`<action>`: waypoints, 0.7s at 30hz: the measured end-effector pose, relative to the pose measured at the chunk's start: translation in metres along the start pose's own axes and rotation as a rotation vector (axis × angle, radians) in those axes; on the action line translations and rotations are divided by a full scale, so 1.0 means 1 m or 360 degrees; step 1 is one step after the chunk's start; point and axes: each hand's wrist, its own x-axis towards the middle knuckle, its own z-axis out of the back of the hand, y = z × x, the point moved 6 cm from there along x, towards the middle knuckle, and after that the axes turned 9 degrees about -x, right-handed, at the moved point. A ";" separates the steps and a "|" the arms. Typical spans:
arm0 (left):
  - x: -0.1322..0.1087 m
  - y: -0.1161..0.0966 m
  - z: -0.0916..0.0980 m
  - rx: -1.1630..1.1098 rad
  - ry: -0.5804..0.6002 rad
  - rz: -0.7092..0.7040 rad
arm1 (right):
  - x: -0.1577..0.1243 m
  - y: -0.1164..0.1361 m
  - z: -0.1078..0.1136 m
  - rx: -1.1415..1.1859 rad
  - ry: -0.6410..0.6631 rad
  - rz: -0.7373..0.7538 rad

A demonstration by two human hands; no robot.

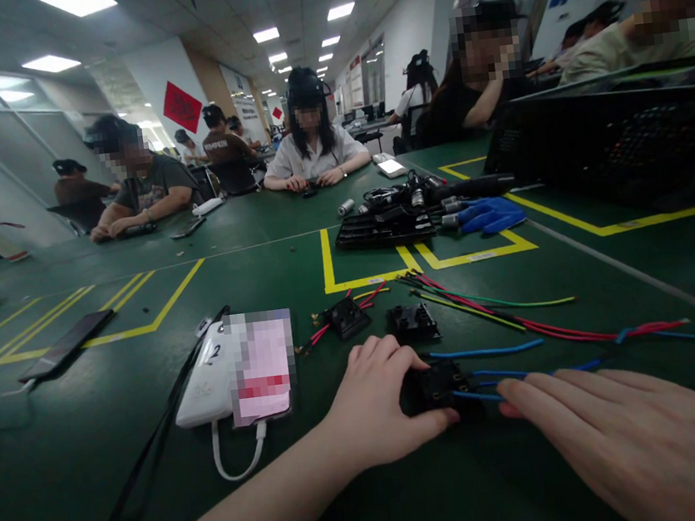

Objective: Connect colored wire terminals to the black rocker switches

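Observation:
My left hand [389,402] is closed around the left side of a black plastic socket block [442,382], thumb below it and fingers above. Several blue wires [481,396] run out of the block's right side. The nearest one is pinched at the fingertips of my right hand [623,421]. Just beyond lies a loose blue wire [487,351], and behind that a second black block [414,321]. A third black block [349,317] has red and yellow wires at it. The inner faces of both hands are hidden.
Red, green and yellow wires [504,309] stretch across the green table [276,511]. A white power bank [207,377] is cabled to a phone [265,366] on the left. Blue gloves [493,215] and black parts [382,229] lie farther back. People sit around the table.

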 end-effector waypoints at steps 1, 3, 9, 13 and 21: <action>0.000 0.000 0.000 -0.0005 -0.0001 0.0001 | 0.002 -0.001 0.000 -0.0020 0.0003 -0.0004; 0.000 0.001 -0.001 -0.0007 0.0001 0.0006 | 0.001 -0.002 -0.001 -0.0038 0.0021 -0.0017; 0.000 0.000 -0.001 0.0020 0.0015 0.0001 | 0.001 0.002 -0.008 0.0057 0.0105 0.0076; 0.000 -0.001 -0.001 0.0027 -0.0009 -0.0022 | 0.008 0.000 -0.009 0.0075 0.0104 0.0077; 0.001 0.000 -0.001 0.0005 -0.0005 -0.0012 | -0.025 -0.006 -0.014 0.0079 0.0066 0.0008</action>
